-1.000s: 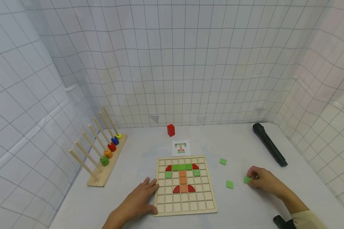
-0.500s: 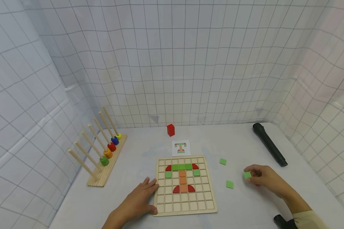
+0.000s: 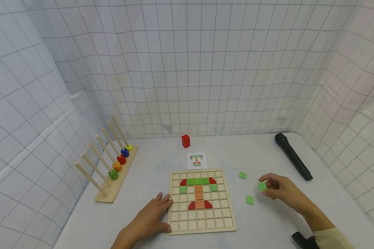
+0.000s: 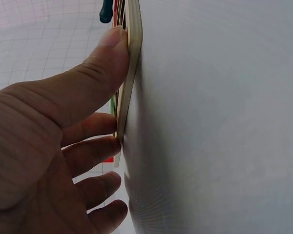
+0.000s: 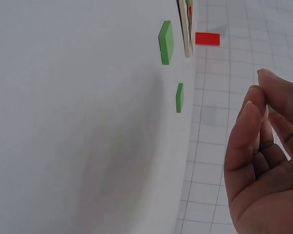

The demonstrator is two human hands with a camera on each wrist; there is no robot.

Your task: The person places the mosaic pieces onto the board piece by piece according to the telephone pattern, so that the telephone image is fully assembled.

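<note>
Between thumb and fingertips, my right hand [image 3: 285, 193] pinches a green square tile [image 3: 261, 186] above the white table, right of the wooden grid board [image 3: 209, 224]. In the right wrist view, the fingers hide most of that tile. My left hand [image 3: 151, 218] rests at the board's left edge, its thumb on the near corner and its fingers loosely spread along the side. On the board sit green square tiles [image 3: 197, 181], orange squares [image 3: 199, 196] and red quarter-round tiles [image 3: 207, 205]. Two loose green tiles [image 3: 242, 175] lie between the board and my right hand.
A white pattern card [image 3: 197, 160] lies behind the board, with a red block [image 3: 185, 141] beyond it. At the left stands a wooden peg rack [image 3: 110, 197] with coloured rings. A black flashlight [image 3: 293, 157] lies at the back right. Gridded white curtains [image 3: 187, 69] surround the table.
My right hand has lifted the green tile off the table and carried it a little left and away from me. The left hand and the board have stayed in place.
</note>
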